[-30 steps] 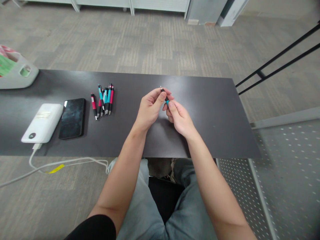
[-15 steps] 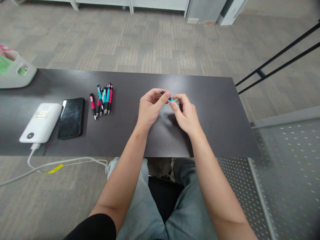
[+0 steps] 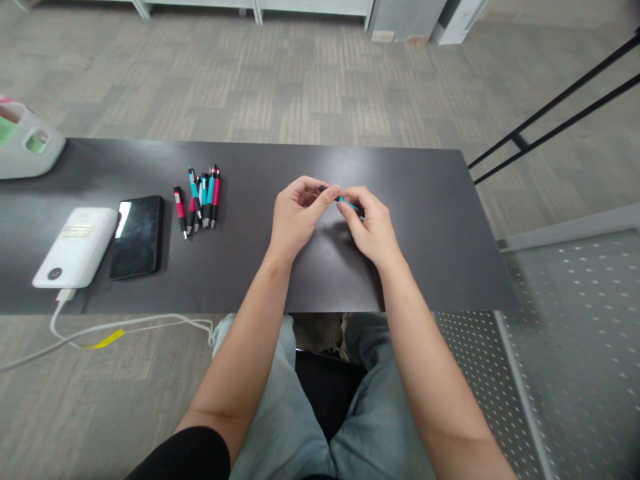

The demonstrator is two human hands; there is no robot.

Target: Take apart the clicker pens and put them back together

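Between both hands, just above the dark table (image 3: 250, 267), is a blue and black pen (image 3: 341, 199). My left hand (image 3: 300, 213) pinches its black end between thumb and fingers. At the blue end, my right hand (image 3: 369, 223) grips it with thumb and forefinger, and part of the barrel is hidden by the fingers. To the left of my hands lies a cluster of several pens (image 3: 207, 197), some blue and black, others red and black. One red pen (image 3: 180, 210) rests slightly apart on the cluster's left side.
A black phone (image 3: 137, 237) and a white power bank (image 3: 77, 247) with a white cable (image 3: 90, 333) lie on the left. A whitish plastic container (image 3: 30, 143) stands at the far left. Black metal bars (image 3: 550, 127) and a perforated panel (image 3: 575, 320) are on the right.
The pen has turned or slid slightly in my fingers, and more of its dark part shows by my right hand. The whole view has shifted a little.
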